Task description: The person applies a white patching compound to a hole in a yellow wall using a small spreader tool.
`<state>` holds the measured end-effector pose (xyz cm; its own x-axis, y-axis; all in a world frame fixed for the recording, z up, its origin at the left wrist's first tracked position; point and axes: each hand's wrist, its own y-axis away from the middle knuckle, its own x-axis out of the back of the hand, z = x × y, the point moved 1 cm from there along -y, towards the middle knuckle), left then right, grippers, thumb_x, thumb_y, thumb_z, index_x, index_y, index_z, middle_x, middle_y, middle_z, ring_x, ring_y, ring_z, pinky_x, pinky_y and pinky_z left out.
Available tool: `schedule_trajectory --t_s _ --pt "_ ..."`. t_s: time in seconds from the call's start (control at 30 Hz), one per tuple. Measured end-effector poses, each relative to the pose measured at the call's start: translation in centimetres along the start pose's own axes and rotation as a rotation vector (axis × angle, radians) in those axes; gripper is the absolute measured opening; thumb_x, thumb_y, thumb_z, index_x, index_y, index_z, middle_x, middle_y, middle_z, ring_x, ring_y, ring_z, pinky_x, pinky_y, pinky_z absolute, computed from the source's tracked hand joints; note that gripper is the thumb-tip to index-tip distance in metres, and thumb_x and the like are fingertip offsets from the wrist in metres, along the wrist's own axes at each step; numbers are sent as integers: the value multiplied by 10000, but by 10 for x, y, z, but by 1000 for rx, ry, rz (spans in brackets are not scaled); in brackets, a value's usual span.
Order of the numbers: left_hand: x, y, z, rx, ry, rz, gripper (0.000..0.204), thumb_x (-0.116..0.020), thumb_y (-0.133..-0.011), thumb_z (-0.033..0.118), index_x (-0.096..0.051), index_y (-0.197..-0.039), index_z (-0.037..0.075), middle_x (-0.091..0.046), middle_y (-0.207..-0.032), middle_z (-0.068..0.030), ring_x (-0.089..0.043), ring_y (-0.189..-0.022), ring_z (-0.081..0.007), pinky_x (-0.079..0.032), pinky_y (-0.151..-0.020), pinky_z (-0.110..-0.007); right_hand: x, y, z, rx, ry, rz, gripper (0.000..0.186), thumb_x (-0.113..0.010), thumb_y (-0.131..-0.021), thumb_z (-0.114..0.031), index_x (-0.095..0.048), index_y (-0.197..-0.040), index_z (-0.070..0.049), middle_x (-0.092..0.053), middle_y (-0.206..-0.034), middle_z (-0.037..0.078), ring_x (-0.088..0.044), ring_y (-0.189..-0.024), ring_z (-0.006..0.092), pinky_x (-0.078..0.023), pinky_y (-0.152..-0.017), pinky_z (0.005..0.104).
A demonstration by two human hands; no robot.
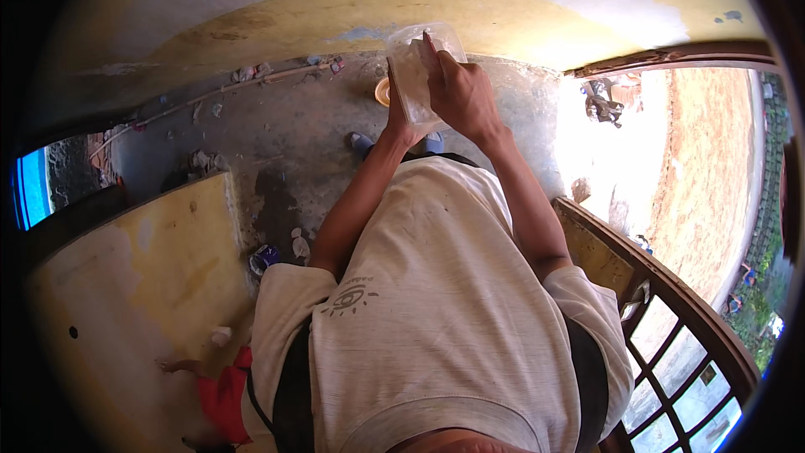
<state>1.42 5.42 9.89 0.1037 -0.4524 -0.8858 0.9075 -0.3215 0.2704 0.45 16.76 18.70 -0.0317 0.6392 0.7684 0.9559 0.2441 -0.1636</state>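
- The clear plastic tub (449, 33) was in the upper middle of the frame, held up above the floor (310, 130), with whitish matter showing inside it.
- Its long axis ran roughly from top to bottom of the frame, its top end leaning slightly left.
- The left hand (405, 127) was wrapped around the tub's lower left side; its fingertips could not be made out.
- The right hand (466, 102) lay over the tub's right side, fingers closed on a thin reddish tool (429, 44) that pointed toward the tub's top end; whether its tip touched the contents could not be told.
- Both hands were at the tub, the left nearer its bottom end.
- An orange-rimmed round container (382, 92) showed just left of the tub.
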Motion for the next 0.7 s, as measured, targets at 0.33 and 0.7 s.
schedule_trajectory --t_s 0.33,0.7 --pt "-12 7 3 -14 51 -30 658 -320 -1036 635 -442 -1484 169 -561 -1427 -61 -568 -1289 -237 -463 -1089 -456 13 1 -6 -7 -65 37 115 -619 -902 -62 -635 -976 24 -618 -690 277 -649 -646 452 -502 -569 485" --pt "-1 12 -7 -62 86 -83 608 -332 -1055 579 -452 -1473 154 -544 -1448 -37 -565 -1287 -228 -466 -1084 -439 12 18 2 -211 -6 152 144 -590 -889 -101 -617 -881 40 -617 -654 285 -638 -599 458 -505 -557 506"
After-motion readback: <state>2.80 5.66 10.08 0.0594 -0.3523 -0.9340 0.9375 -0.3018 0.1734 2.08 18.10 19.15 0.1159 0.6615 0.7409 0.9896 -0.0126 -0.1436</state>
